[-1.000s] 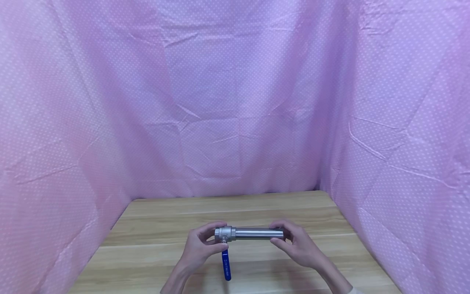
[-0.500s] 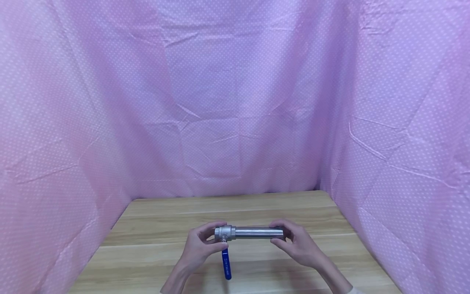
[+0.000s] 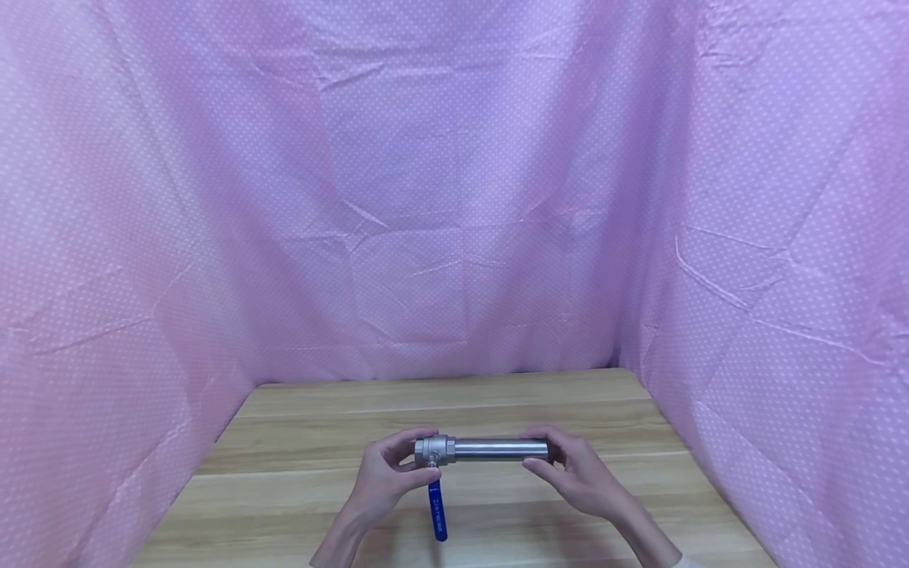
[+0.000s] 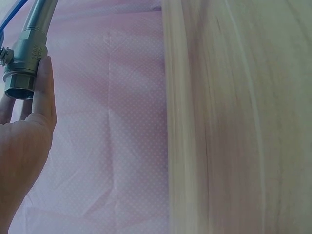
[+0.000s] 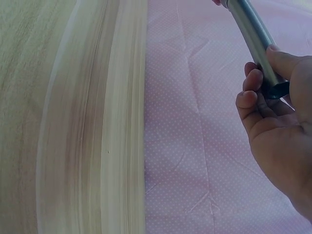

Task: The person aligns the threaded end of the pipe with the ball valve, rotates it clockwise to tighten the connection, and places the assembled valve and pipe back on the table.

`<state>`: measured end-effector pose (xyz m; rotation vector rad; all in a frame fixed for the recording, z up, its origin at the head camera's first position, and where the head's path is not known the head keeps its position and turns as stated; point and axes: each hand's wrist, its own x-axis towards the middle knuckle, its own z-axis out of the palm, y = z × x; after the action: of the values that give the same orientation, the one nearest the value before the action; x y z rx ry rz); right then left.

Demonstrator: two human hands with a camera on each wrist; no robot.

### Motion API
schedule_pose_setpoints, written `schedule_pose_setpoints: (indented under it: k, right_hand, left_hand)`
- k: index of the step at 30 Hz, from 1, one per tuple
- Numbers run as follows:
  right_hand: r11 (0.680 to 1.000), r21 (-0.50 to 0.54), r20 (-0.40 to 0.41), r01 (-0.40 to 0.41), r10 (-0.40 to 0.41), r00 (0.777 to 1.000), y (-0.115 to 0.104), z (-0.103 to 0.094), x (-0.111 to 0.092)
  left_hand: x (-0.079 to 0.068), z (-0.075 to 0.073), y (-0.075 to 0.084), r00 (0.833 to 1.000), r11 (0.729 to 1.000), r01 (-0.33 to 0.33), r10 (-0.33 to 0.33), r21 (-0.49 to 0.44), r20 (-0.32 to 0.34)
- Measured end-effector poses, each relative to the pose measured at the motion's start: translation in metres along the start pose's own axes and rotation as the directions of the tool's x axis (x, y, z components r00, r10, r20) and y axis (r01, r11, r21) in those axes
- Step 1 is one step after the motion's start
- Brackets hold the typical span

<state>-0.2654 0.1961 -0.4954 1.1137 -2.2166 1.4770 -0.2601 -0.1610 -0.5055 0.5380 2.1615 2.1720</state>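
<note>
A steel ball valve with a blue lever handle is joined at its right side to a smooth steel pipe. The two lie in one level line, held up over the table. My left hand grips the valve body, thumb near the base of the lever and fingers around the far side. At the pipe's free end, my right hand holds it between thumb and curled fingers. The lever points toward me. In the left wrist view the valve's open hex end shows; the right wrist view shows the pipe's hollow end.
Beneath the hands is a light wood-grain table. Pink dotted cloth hangs behind it and along both sides, close to the table's edges.
Both hands keep their grip and place. The lever shifts very slightly, and the shine along the pipe differs a little between frames.
</note>
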Motion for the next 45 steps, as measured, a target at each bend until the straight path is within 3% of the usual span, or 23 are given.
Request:
schedule_pose_setpoints:
  k: [12, 19, 45]
  right_hand:
    - [1.000, -0.010, -0.056, -0.019, 0.019, 0.998, 0.0025, 0.0023, -0.0021]
    - [1.000, -0.013, -0.046, -0.017, 0.016, 0.999, 0.0020, 0.0009, -0.0029]
    - [0.992, 0.010, -0.019, -0.126, 0.126, 0.992, 0.0037, 0.0013, -0.0050]
  left_hand:
    - [-0.0011, 0.0019, -0.0033, 1.000, 1.000, -0.014, 0.014, 0.003, -0.002]
    - [-0.0012, 0.0011, -0.0062, 1.000, 1.000, -0.007, 0.007, -0.013, 0.004]
    - [-0.0023, 0.0025, -0.0023, 0.999, 1.000, 0.008, -0.007, -0.028, 0.043]
